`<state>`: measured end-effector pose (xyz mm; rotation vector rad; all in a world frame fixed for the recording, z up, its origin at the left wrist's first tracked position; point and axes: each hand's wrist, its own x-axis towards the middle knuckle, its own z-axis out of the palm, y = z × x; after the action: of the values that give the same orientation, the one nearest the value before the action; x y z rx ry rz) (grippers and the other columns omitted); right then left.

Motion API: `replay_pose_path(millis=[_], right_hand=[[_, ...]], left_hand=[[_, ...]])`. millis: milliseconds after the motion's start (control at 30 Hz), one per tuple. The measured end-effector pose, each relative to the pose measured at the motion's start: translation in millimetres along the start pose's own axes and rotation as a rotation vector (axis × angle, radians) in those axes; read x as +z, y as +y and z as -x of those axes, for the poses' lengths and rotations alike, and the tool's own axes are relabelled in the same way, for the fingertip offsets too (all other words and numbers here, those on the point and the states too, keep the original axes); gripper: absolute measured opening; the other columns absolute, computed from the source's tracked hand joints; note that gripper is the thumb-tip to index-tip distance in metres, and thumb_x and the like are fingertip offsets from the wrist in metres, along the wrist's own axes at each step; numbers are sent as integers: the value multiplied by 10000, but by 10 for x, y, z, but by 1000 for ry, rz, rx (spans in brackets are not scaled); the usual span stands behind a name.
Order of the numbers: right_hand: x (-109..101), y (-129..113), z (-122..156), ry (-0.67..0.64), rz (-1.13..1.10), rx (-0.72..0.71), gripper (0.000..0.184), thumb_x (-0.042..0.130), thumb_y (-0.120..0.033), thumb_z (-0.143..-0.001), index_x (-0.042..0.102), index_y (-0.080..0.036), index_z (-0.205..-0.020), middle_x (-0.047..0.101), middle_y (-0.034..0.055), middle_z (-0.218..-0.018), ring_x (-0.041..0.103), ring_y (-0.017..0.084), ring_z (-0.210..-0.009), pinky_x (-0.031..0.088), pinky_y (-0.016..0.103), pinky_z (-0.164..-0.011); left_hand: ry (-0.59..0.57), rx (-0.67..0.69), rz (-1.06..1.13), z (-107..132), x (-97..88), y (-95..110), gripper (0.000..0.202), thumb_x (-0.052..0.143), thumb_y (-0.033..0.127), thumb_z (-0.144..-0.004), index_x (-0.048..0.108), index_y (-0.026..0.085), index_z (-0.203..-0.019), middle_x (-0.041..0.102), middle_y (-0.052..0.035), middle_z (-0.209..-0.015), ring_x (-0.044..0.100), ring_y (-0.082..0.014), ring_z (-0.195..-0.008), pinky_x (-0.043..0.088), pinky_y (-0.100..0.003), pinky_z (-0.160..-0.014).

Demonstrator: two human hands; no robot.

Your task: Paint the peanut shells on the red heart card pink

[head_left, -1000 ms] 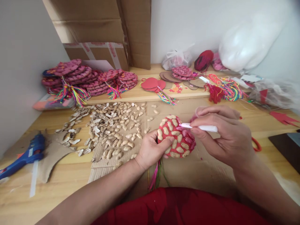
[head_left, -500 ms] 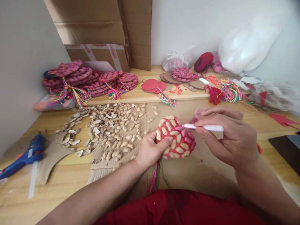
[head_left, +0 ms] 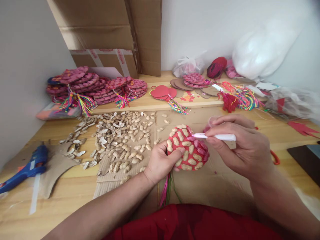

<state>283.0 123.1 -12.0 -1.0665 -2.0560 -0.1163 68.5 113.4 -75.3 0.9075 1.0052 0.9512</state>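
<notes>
My left hand (head_left: pixel 163 158) grips the left edge of a round red disc (head_left: pixel 189 148) covered with peanut shells, its thumb pressed on the face. Most shells are plain tan; those along the right edge are pink. Pink and green strings (head_left: pixel 167 190) hang below the disc. Between the thumb and fingers of my right hand (head_left: pixel 240 143) is a white paint pen (head_left: pixel 222 136), held level. Its pink tip meets or nearly meets a shell at the disc's upper right. Behind the right fingers stands a small clear cup (head_left: pixel 211 122) with pink in it, partly hidden.
Loose peanut shells (head_left: pixel 125 136) spread over cardboard on the left, near a blue glue gun (head_left: pixel 35 163). On the back ledge sit stacks of pink shell discs (head_left: pixel 82 80), red discs (head_left: pixel 162 92) and coloured tassels (head_left: pixel 246 96). A dark flat object (head_left: pixel 305 163) lies at the right.
The pen tip and my right hand have shifted slightly left over the disc. The left hand keeps its hold, and the disc has barely moved.
</notes>
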Motion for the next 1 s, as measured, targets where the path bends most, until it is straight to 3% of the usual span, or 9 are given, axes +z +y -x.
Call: replay_pose_path(millis=[1000], right_hand=[[-10, -19, -15, 5, 25, -11, 127, 734, -243, -831, 695, -282, -946, 772, -6, -895, 697, 241, -982, 509, 439, -924]], left_hand=[[7, 21, -25, -5, -4, -5, 370, 824, 474, -726, 631, 159, -738, 626, 26, -591, 548, -89, -428, 483, -186, -362]])
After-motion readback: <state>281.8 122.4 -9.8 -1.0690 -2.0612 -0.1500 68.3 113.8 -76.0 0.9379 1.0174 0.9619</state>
